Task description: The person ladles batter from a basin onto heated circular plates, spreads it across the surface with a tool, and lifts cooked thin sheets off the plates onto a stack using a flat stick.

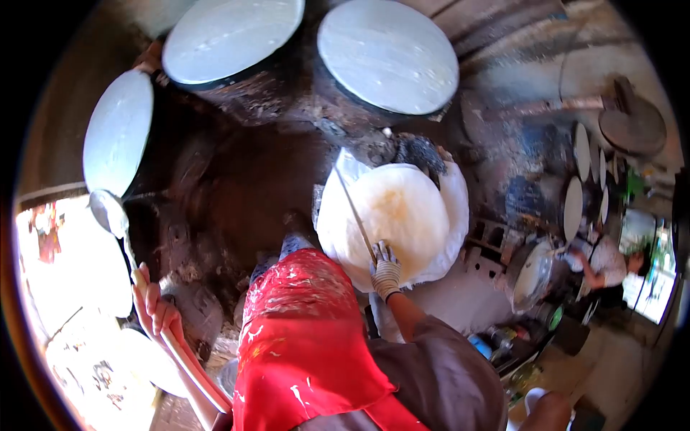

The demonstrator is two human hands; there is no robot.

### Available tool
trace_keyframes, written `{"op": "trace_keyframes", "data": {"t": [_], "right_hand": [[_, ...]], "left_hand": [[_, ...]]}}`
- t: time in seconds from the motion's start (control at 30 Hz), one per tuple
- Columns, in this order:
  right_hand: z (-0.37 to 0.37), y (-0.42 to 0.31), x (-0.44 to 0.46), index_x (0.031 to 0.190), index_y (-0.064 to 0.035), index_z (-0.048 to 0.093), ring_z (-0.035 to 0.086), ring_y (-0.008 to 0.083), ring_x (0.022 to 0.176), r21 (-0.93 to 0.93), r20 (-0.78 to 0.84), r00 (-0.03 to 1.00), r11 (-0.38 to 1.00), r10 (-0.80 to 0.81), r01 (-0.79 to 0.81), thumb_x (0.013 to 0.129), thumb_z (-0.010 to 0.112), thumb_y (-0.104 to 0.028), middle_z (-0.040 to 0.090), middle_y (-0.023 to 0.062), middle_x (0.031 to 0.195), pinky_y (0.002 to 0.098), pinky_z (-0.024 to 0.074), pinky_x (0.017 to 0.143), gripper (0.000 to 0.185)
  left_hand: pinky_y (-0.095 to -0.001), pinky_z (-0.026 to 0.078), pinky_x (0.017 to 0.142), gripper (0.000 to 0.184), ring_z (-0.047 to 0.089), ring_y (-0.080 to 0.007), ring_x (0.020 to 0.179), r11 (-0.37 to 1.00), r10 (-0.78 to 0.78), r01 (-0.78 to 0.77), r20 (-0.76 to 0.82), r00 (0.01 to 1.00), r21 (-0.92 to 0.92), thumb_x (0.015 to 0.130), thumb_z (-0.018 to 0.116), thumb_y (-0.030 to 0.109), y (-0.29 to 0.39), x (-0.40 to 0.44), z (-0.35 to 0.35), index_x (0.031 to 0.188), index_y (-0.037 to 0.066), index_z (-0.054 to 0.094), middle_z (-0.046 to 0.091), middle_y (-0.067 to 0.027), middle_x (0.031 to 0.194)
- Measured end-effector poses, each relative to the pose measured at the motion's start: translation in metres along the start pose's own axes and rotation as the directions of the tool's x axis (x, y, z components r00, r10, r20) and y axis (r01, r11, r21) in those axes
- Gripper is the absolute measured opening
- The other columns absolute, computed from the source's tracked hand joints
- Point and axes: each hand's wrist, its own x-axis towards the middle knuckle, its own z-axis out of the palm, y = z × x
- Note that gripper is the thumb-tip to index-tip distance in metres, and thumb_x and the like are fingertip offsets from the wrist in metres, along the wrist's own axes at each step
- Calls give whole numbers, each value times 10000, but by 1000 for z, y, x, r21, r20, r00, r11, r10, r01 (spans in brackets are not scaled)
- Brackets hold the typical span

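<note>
My left hand (154,309) is closed around the long handle of a ladle, at the lower left. The ladle's metal bowl (108,213) is at the edge of a round, pale griddle (118,133). My right hand (386,271), in a striped work glove with grey fingers, is closed on a thin stick (352,205). That stick lies slanted over the left side of a large, round, thin flatbread (395,215), cream with a browned patch. White cloth (454,208) spreads under and around the flatbread. Whether other sheets lie beneath it is hidden.
Two more round, pale griddles (388,54) stand on dark, sooty stoves ahead. On the right, a person (607,266) reaches to a wide pan (533,276) beside several more griddles. Hollow blocks (492,237) stand between. My red apron (302,345) fills the lower middle.
</note>
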Motion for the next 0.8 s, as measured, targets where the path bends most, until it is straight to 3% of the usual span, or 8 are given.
{"op": "trace_keyframes", "data": {"t": [0.13,0.2,0.3,0.43,0.53,0.63,0.73,0.8], "right_hand": [[-19,-8,11,1226,-43,483,458,336,1128,303,-272,959,939,-76,160,839,462,-210,482,179,1243,401,344,957,422],[-30,-24,37,1112,-29,558,579,283,934,490,-419,907,833,-32,256,857,482,-231,604,173,991,365,447,831,334],[-73,-85,65,1018,-37,599,559,124,502,766,125,992,633,29,-115,908,467,-332,580,49,592,286,460,485,342],[-113,-181,72,951,-48,627,504,122,450,699,151,898,687,-413,199,888,517,-320,563,48,568,292,426,462,301],[-168,-277,7,1138,-70,551,605,239,610,429,100,596,575,-796,696,872,528,-287,617,122,720,347,480,584,344],[-170,-338,-47,1324,-101,380,625,332,702,475,307,222,351,-925,807,869,499,-228,627,196,830,380,484,610,487],[-158,-397,-100,1344,-125,344,612,366,673,337,616,-82,169,-783,926,868,490,-259,622,213,846,407,483,609,516],[-130,-423,-142,1328,-124,364,613,342,635,370,609,-283,-50,-741,928,865,480,-258,625,194,769,426,475,589,496]], "left_hand": [[-195,337,335,434,367,-60,331,995,95,-99,-120,988,-30,981,270,278,1,-24,2,1303,-12,292,392,-18,642],[-195,337,335,432,366,-58,330,982,159,-177,-231,960,-61,979,283,284,2,-34,-3,1297,-7,302,393,-16,642],[-185,326,329,422,353,-44,326,943,275,-322,-355,893,-79,967,332,305,10,-85,-34,1273,14,339,392,-1,632],[-170,309,324,428,352,-39,331,854,462,-520,-478,747,14,966,327,337,9,-177,-74,1280,47,345,356,19,614],[-168,307,329,403,342,-32,330,739,571,-674,-531,626,2,972,308,330,-15,-254,-111,1271,64,349,356,15,614],[-162,282,316,399,318,-30,322,659,605,-749,-637,479,63,969,304,344,-51,-326,-147,1267,83,345,372,11,617],[-173,267,329,387,298,-42,346,618,544,-778,-777,317,116,968,303,335,-98,-382,-189,1248,79,374,379,2,621],[-192,280,338,366,324,-63,355,673,486,-707,-850,203,216,962,333,315,-132,-415,-224,1222,68,406,422,-8,622]]}}
